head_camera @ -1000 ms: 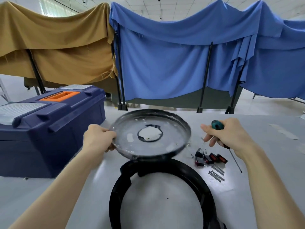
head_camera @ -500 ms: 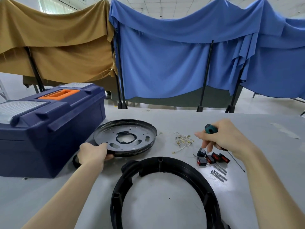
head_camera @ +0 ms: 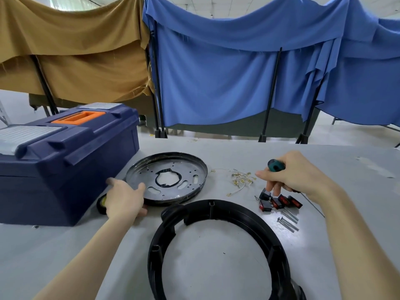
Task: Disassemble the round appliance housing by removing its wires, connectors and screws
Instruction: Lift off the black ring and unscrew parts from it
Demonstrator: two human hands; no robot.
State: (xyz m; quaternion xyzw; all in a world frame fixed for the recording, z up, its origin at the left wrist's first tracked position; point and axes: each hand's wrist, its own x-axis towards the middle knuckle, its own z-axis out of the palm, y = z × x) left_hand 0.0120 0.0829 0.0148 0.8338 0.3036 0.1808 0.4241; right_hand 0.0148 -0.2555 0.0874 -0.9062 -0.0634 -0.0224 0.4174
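The round housing lies in two parts on the grey surface (head_camera: 65, 256); the shallow metal plate (head_camera: 151, 169), punched with slots and small holes around a central opening, sits flat just right of the toolbox (head_camera: 65, 165); the black plastic ring (head_camera: 216, 207) lies nearer the person, its far arc just beside the plate's near rim and its near end cut off by the bottom of the view.

The left hand (head_camera: 124, 199) is palm down with its fingers loosely spread at the plate's near-left rim and holds nothing; the thumb lies across the rim, though blur keeps me from telling whether it presses there. Just left of that hand, against the toolbox, sits a small black roll (head_camera: 101, 204) with a yellow mark too blurred to read.

The right hand (head_camera: 290, 172) is curled round the green-and-black handle of a screwdriver (head_camera: 276, 165), whose thin shaft slants down to the right below the wrist; two fingertips point down at the cluster of black and red switches (head_camera: 279, 202). A loose tangle of pale wires (head_camera: 240, 179) with brass terminals lies between the plate and that hand; several long screws (head_camera: 287, 220) lie side by side just near of the switches.

The surface's far edge runs behind the plate, and bare grey stretches right of the screws and left of the ring; beyond the edge hang a tan cloth (head_camera: 75, 50) and a blue cloth (head_camera: 216, 83) on black poles.
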